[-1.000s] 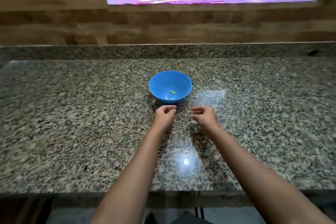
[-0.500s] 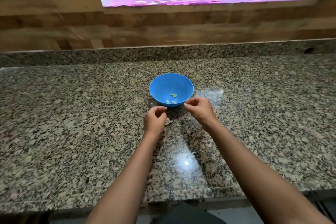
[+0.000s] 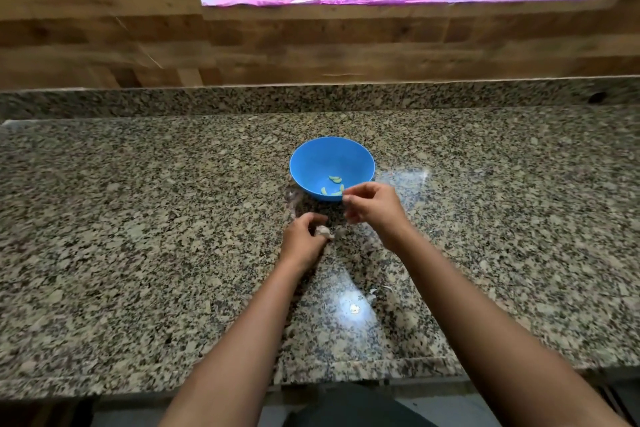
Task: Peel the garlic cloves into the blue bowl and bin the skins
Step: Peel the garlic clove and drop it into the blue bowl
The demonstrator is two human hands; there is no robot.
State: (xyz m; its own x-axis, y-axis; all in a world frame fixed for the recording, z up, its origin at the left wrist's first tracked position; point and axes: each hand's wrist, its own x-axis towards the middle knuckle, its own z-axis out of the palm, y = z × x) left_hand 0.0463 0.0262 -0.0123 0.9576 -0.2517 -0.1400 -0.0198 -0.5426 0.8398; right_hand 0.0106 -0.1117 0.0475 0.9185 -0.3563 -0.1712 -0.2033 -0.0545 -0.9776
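The blue bowl stands mid-counter with a few pale green peeled cloves in its bottom. My right hand is at the bowl's near rim, thumb and fingertips pinched together over the edge on a small garlic clove that barely shows. My left hand rests on the counter just in front of the bowl, to the left. Its fingers curl round a pale, papery piece of garlic that sticks out on the thumb side.
Speckled granite counter with a raised back ledge and a wooden wall behind. A few small white skin scraps lie between my forearms near the glare spot. The counter's front edge is close below my elbows. No bin is in view.
My right hand has moved forward from the counter up to the bowl's near rim. My left hand has drawn back and left a little, and the pale garlic piece now shows in it.
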